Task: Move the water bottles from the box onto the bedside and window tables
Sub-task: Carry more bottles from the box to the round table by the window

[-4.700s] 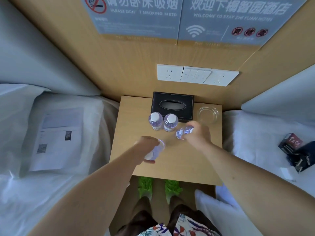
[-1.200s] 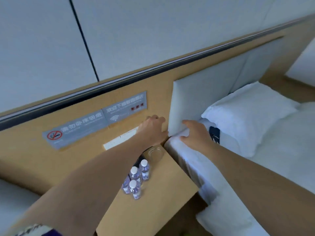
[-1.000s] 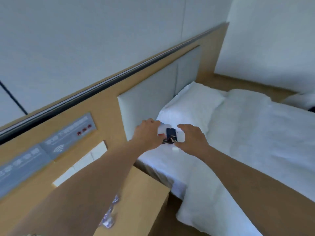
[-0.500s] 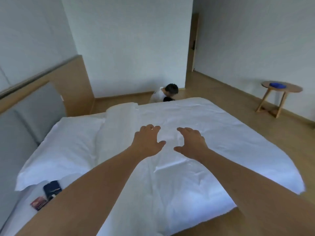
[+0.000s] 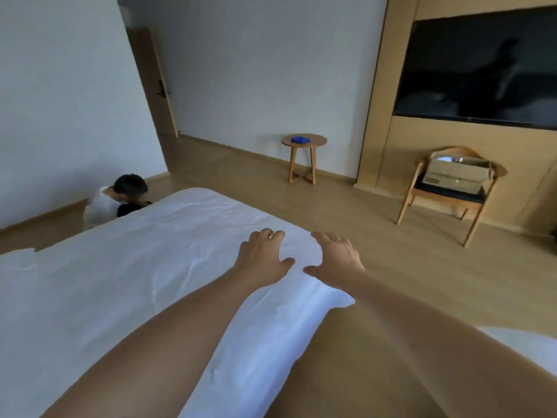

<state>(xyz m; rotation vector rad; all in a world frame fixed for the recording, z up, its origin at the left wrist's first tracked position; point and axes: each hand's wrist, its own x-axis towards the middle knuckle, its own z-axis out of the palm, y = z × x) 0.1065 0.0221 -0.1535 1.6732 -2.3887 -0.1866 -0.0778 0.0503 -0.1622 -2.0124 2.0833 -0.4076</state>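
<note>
— What are your hands doing?

— Both are stretched out in front of me, palms down, holding nothing. My left hand [image 5: 261, 257] has its fingers loosely spread, and so does my right hand [image 5: 337, 258]; the thumbs point toward each other but stay apart. Both hang over the corner of the white-sheeted bed [image 5: 126, 276].

— And the box with the bottles?

— The open brown cardboard box [image 5: 458, 175] sits on the dark seat of the light wooden armchair [image 5: 411, 193] by the wood-panelled wall, under the large black wall screen [image 5: 479, 67], well apart from my hands. I cannot tell what lies inside it.

— Any table in sight?

— A small round wooden side table [image 5: 313, 142] stands by the white wall with a flat blue object [image 5: 300, 140] on it (too small to identify). Another person [image 5: 116, 200] crouches beyond the bed's far edge.
</note>
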